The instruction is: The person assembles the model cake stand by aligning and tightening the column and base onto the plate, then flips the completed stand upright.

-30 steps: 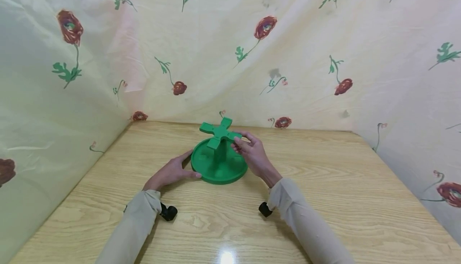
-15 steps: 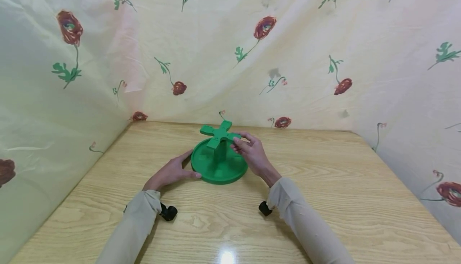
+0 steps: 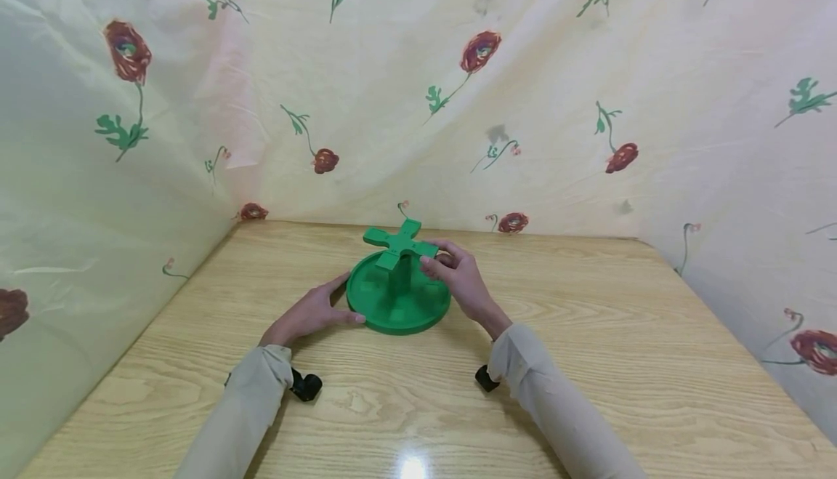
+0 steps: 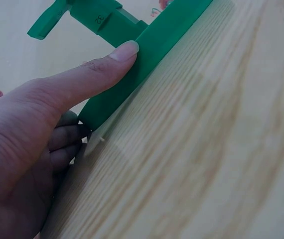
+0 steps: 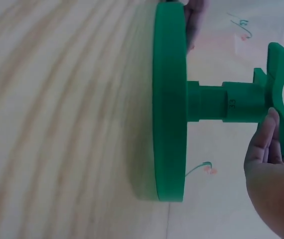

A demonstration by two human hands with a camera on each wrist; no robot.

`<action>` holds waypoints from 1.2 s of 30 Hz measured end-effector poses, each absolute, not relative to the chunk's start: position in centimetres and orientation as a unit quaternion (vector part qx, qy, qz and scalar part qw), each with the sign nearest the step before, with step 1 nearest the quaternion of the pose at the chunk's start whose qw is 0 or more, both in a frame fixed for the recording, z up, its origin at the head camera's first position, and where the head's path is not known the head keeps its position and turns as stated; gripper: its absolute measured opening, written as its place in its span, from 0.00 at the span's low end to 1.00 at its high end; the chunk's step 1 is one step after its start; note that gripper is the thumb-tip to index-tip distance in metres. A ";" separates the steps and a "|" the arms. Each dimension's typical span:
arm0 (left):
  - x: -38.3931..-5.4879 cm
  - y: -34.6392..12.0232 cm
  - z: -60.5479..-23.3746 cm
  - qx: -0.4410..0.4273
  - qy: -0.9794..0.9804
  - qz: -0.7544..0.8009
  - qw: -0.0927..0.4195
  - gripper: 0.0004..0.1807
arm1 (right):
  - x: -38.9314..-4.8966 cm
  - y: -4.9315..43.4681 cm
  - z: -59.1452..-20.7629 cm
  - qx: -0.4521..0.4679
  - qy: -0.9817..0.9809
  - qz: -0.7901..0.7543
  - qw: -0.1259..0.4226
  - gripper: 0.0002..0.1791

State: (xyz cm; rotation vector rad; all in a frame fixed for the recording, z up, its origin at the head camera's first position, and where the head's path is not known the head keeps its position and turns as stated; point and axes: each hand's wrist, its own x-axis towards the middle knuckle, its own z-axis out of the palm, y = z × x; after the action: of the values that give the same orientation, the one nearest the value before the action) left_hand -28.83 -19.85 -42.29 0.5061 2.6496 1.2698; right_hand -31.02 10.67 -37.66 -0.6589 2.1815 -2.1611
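A green round base (image 3: 399, 327) with a raised rim lies on the table, a post (image 5: 212, 102) rising from its middle. On top of the post sits a green cross-shaped piece (image 3: 400, 243); the post carries small numbers. My left hand (image 3: 314, 313) holds the base at its left side, with the thumb on the rim and the fingers round the edge in the left wrist view. My right hand (image 3: 463, 279) is at the cross's right arm, which lies between thumb and fingers. In the right wrist view some fingertips touch the arm's underside; part of the hand is cut off.
The wooden table (image 3: 588, 333) extends to both sides and in front. A flowered cloth (image 3: 366, 86) hangs behind and along the sides. A black wrist camera (image 3: 306, 386) shows below each sleeve.
The cross-shaped piece has tipped down slightly at its far side and now sits more level. My right thumb has shifted down along its right arm. My left hand stays in place.
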 end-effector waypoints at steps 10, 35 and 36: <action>-28.9 -19.8 -42.3 0.170 0.887 0.423 0.081 0.60 | -31.0 10.9 -37.9 -0.219 0.758 -0.611 -0.063 0.19; -29.0 -19.9 -42.4 0.165 0.889 0.419 0.084 0.60 | -29.2 10.4 -37.4 -0.221 0.816 -0.524 -0.098 0.19; -29.0 -19.9 -42.4 0.165 0.889 0.419 0.084 0.60 | -29.1 10.4 -37.4 -0.221 0.818 -0.522 -0.098 0.20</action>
State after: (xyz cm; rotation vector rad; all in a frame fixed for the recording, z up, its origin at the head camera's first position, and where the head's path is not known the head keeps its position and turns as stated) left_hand -29.00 -19.86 -42.39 0.4920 2.6515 1.2507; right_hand -29.10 10.36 -37.42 -0.7427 2.7434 -1.7521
